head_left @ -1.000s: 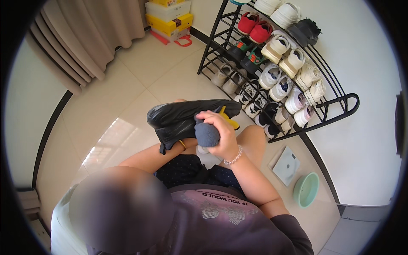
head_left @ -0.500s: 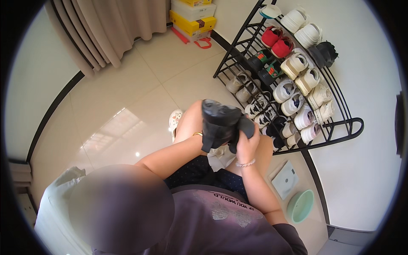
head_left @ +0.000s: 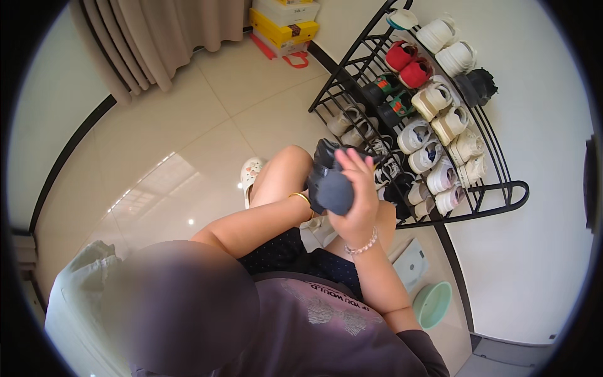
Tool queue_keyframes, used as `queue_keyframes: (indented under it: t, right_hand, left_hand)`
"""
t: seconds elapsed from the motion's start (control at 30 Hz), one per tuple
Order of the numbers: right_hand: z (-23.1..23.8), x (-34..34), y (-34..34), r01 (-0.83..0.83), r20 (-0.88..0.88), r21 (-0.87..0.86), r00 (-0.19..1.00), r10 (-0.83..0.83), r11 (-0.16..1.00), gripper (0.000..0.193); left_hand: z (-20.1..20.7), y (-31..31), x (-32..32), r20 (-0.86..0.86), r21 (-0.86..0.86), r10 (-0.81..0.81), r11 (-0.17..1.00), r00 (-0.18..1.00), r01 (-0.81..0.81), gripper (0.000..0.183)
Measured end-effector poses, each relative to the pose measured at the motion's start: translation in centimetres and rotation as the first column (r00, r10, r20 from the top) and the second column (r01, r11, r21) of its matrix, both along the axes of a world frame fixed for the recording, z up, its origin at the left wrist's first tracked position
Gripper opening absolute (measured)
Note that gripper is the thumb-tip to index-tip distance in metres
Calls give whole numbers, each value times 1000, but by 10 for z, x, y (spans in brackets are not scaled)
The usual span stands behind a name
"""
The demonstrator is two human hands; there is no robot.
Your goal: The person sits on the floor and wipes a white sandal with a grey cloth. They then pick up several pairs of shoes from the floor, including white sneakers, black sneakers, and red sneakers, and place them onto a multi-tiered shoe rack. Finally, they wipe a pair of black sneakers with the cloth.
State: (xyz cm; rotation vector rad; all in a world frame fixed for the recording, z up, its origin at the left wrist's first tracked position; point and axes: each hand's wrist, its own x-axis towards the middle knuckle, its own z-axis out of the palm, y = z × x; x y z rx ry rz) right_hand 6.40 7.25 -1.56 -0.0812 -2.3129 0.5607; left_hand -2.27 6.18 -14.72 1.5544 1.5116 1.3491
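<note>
A black shoe (head_left: 323, 164) with a shiny upper is held up above my lap. My left hand is mostly hidden behind it; the left forearm, with a gold bangle, reaches to the shoe's near left side. My right hand (head_left: 359, 198) lies along the shoe's right side, fingers stretched up over its edge and palm against it; the thumb is hidden. A matte dark grey rounded part (head_left: 336, 196) shows beside the right palm; whether it belongs to the shoe or is a separate pad, I cannot make out.
On the right, a black metal rack (head_left: 518, 200) holds several pairs of shoes. A laptop-like white panel (head_left: 411, 267) and a green basin (head_left: 433, 305) are on the floor near my right elbow. Boxes (head_left: 286, 32) stand by the curtain (head_left: 151, 38). My left foot wears a white clog (head_left: 252, 173).
The shoe has turned and shifted slightly right. My right hand has rolled over, so its fingers, earlier folded around a dark flap, now stretch up along the shoe.
</note>
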Motion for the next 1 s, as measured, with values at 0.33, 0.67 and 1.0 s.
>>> queue_keyframes:
  t: [0.33, 0.67, 1.0]
  right_hand:
    - [-10, -7, -11, -215, 241, 10, 948, 207, 977, 39]
    - [-18, 58, 20, -293, -324, -931, 938, -121, 218, 29]
    - [-20, -19, -3, -166, 192, 100, 971, 144, 981, 41]
  left_hand:
    - [26, -18, -3, -213, -245, 5, 968, 977, -58, 30]
    - [35, -2, -14, -461, -181, 36, 974, 887, -133, 43]
    - [19, 2, -12, -489, -118, 152, 964, 859, -239, 40]
